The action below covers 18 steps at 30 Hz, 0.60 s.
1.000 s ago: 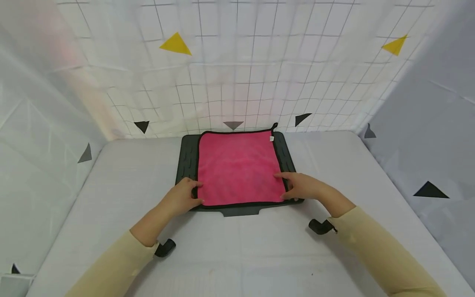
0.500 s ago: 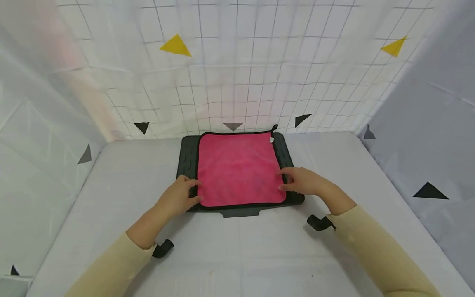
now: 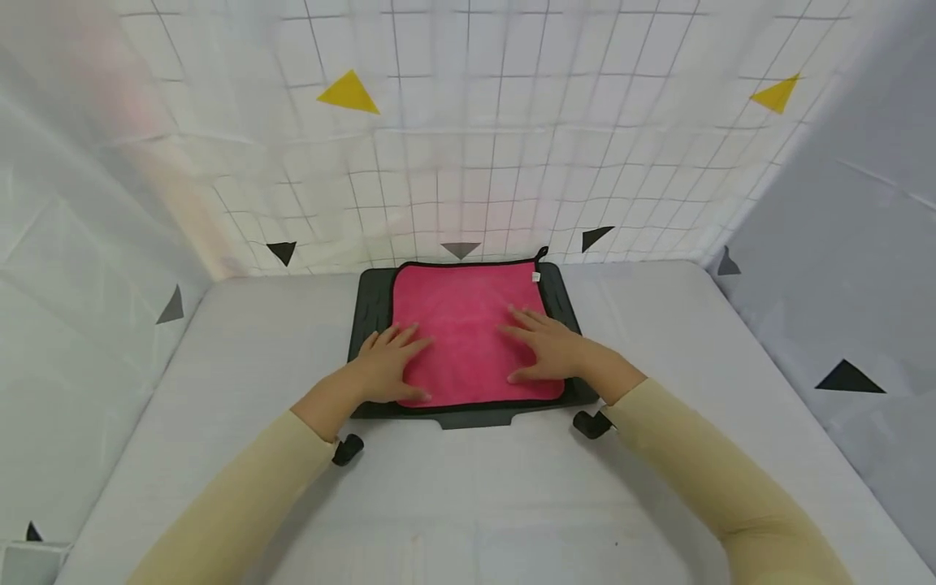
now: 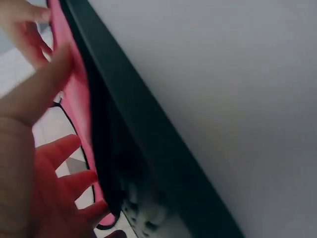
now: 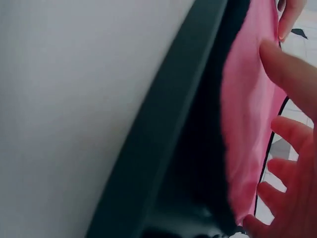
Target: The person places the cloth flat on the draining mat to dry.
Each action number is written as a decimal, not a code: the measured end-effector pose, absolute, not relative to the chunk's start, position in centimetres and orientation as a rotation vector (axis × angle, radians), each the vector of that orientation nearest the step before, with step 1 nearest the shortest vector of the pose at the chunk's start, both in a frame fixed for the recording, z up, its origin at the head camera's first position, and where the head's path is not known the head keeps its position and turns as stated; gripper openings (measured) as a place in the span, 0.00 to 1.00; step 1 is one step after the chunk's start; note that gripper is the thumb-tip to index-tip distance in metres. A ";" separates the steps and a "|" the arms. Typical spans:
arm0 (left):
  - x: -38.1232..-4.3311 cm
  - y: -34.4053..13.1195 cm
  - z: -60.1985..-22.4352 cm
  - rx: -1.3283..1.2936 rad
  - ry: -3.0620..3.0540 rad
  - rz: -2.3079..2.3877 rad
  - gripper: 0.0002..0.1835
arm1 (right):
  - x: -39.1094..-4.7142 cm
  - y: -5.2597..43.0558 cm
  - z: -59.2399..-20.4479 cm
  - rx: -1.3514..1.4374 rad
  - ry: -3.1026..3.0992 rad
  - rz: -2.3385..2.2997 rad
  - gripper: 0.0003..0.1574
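A pink cloth (image 3: 468, 325) with black edging, a small white tag and a corner loop lies spread out on a dark ribbed tray (image 3: 371, 313). My left hand (image 3: 383, 367) is over the cloth's left side with its fingers spread, and the thumb reaches toward the near edge. Over the right side, my right hand (image 3: 550, 348) also has spread fingers, pointing inward and away. In the left wrist view the left fingers (image 4: 69, 186) lie close along the pink cloth. The right fingers (image 5: 285, 171) appear the same way in the right wrist view.
The tray rests on a white-covered table (image 3: 468, 504), with a tab (image 3: 475, 419) at its near edge. A gridded white curtain (image 3: 468, 146) with yellow and dark triangles stands close behind it. White side sheets flank the table. Black wrist devices hang below both sleeves.
Both hands have moved inward from the cloth's side edges onto its surface. Their fingers have gone from bent at the edges to spread out flat. The cloth and tray have stayed in place.
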<state>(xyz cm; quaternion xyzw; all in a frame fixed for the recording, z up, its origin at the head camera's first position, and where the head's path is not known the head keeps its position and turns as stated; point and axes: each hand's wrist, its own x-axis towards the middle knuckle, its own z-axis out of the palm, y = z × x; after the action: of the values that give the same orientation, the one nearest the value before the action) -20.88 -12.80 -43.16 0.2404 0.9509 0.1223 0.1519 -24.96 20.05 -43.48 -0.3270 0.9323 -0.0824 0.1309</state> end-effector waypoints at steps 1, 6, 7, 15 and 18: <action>-21.0 -12.9 -43.2 0.679 2.718 0.330 0.53 | -25.0 20.1 -43.5 -0.940 2.685 -0.228 0.59; -21.0 -13.8 -43.4 0.681 2.684 0.280 0.57 | -25.0 20.9 -43.7 -0.896 2.609 -0.204 0.65; -20.9 -13.9 -43.4 0.685 2.685 0.265 0.57 | -24.9 21.1 -43.7 -0.899 2.605 -0.209 0.65; -20.9 -15.1 -43.9 0.678 2.691 0.193 0.56 | -24.1 22.8 -43.6 -0.930 2.588 -0.185 0.66; -20.9 -15.5 -43.9 0.679 2.696 0.170 0.56 | -23.8 23.3 -43.6 -0.918 2.596 -0.180 0.66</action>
<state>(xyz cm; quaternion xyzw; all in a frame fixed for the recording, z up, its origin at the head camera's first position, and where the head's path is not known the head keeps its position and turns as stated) -20.86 -15.50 -43.92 0.2399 0.9526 0.0599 0.1770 -23.79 23.33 -43.63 -0.3265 0.9237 -0.0639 0.1900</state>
